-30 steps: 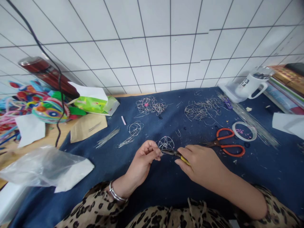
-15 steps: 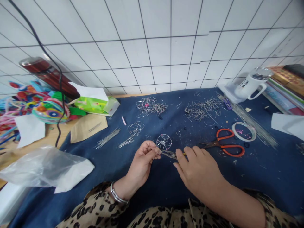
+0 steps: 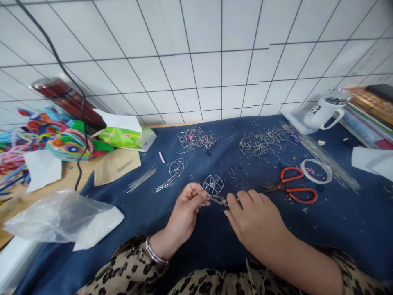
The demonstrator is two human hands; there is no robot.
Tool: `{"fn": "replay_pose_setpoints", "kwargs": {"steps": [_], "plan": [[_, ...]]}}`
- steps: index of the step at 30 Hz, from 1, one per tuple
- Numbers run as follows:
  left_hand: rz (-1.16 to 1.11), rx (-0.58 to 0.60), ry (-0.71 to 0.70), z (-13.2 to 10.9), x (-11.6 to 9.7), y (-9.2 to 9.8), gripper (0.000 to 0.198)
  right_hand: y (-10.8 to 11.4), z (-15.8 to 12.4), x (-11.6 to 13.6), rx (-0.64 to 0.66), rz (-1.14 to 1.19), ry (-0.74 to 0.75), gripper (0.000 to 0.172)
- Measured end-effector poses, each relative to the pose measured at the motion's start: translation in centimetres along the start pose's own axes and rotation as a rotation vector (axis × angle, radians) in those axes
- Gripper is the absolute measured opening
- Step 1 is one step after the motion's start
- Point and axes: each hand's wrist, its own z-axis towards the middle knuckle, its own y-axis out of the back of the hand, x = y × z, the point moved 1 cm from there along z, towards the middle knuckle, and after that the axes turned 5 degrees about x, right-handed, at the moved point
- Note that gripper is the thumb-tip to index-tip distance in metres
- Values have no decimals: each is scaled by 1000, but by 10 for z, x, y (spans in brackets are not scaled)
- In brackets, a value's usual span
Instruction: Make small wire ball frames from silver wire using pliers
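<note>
My left hand [image 3: 186,209] is pinched on a small round wire flower frame [image 3: 213,184] held just above the dark blue cloth [image 3: 147,209]. My right hand [image 3: 256,219] is closed round small pliers [image 3: 219,200] whose metal jaws meet the base of the frame; a bit of yellow handle shows by my fingers. More finished wire frames [image 3: 196,139] lie further back, another single wire frame [image 3: 176,167] lies left of the held one, and bundles of straight wire pieces [image 3: 141,179] sit to the left.
Orange-handled scissors [image 3: 290,189] and a tape ring [image 3: 316,170] lie right of my hands. A tangle of wire [image 3: 264,141], a white mug [image 3: 325,110], books, a green tissue pack [image 3: 125,135], colourful pipe cleaners [image 3: 37,135] and a plastic bag [image 3: 61,217] surround the cloth. A tiled wall stands behind.
My right hand has rolled over the pliers, hiding most of the yellow handle, and the wire frame has tipped up slightly. The view has shifted a little.
</note>
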Motion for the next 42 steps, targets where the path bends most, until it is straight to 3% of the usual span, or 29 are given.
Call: {"fn": "replay_pose_setpoints", "kwargs": {"steps": [20, 42], "plan": [[-93, -22, 23, 0, -3, -3, 12, 9, 6, 9, -53, -176, 101, 27], [-118, -17, 4, 0, -3, -2, 11, 3, 10, 15, -36, -170, 37, 24]]}}
